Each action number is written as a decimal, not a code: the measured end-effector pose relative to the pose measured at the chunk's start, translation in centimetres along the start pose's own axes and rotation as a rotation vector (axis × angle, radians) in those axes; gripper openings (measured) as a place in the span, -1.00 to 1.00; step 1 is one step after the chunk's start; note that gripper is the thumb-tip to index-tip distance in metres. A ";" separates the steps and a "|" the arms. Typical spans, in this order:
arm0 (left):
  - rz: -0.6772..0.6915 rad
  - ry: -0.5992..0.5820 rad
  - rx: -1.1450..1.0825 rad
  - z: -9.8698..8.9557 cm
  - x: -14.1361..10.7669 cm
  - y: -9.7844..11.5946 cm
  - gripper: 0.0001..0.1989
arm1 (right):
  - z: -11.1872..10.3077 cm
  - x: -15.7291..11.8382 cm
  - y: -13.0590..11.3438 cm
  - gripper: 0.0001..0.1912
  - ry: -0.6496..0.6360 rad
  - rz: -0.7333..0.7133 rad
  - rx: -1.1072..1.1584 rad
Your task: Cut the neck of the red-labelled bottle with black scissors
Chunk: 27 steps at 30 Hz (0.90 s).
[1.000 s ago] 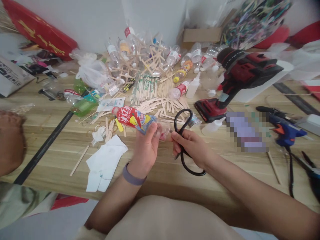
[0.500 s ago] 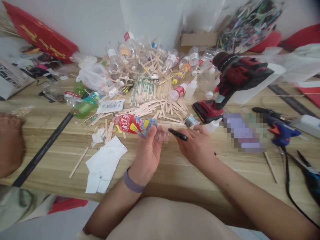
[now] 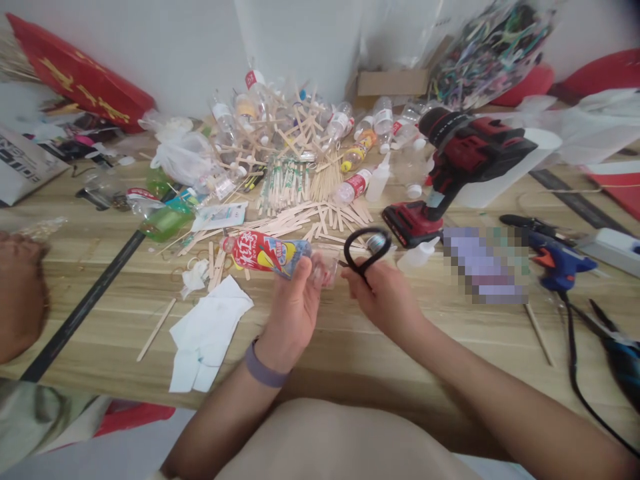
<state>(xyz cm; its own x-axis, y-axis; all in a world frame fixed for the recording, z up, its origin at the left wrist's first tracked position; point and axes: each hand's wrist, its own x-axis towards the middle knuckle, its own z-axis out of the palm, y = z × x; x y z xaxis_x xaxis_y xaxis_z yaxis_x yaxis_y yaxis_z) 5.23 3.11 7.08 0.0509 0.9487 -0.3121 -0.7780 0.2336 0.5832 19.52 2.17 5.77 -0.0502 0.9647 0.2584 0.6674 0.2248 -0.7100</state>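
My left hand grips a clear plastic bottle with a red, yellow and blue iced tea label, held on its side above the table. The clear end of the bottle points right. My right hand is closed on black-handled scissors, one handle loop standing up above the fingers. The scissors' tip side meets the bottle's clear end; the blades are mostly hidden, and I cannot tell how far they reach into the plastic. White paper pieces lie below and left of the bottle.
A cordless drill stands to the right, beside a blue glue gun. Wooden sticks and several bottles crowd the back. Another person's hand rests at the left edge. A wooden stick lies near the front.
My right hand has turned the scissors, so a handle loop that was seen edge-on now stands up open to view. My left hand still holds the bottle in nearly the same place.
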 end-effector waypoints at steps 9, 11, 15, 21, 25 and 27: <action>0.019 -0.025 0.040 -0.1 0.2 0.1 -0.83 | -0.2 0.4 -0.5 -0.57 -0.303 0.298 0.625; 0.029 -0.042 0.045 -0.1 0.1 0.1 -0.86 | -0.3 0.4 -0.8 -0.56 -0.379 0.404 0.825; 0.027 -0.008 0.005 -0.2 0.0 -0.1 -0.83 | -0.2 0.2 -0.4 -0.58 -0.134 0.146 0.281; -0.017 0.014 0.003 -0.5 0.2 -0.4 -0.87 | 0.2 0.2 0.3 -0.65 0.029 -0.051 -0.063; 0.037 -0.050 0.068 -0.7 0.4 -0.1 -0.81 | -0.1 0.4 -0.6 -0.57 -0.325 0.389 0.689; 0.010 -0.096 0.099 -0.8 0.5 0.0 -0.80 | -0.2 0.4 -0.9 -0.54 -0.403 0.519 0.967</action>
<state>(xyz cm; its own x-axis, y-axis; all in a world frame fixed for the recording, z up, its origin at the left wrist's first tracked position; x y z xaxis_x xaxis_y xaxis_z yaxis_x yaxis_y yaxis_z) 4.78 3.40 6.28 0.1072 0.9660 -0.2354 -0.7137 0.2396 0.6582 19.07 2.29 6.61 -0.2852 0.9060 -0.3126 -0.1581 -0.3662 -0.9170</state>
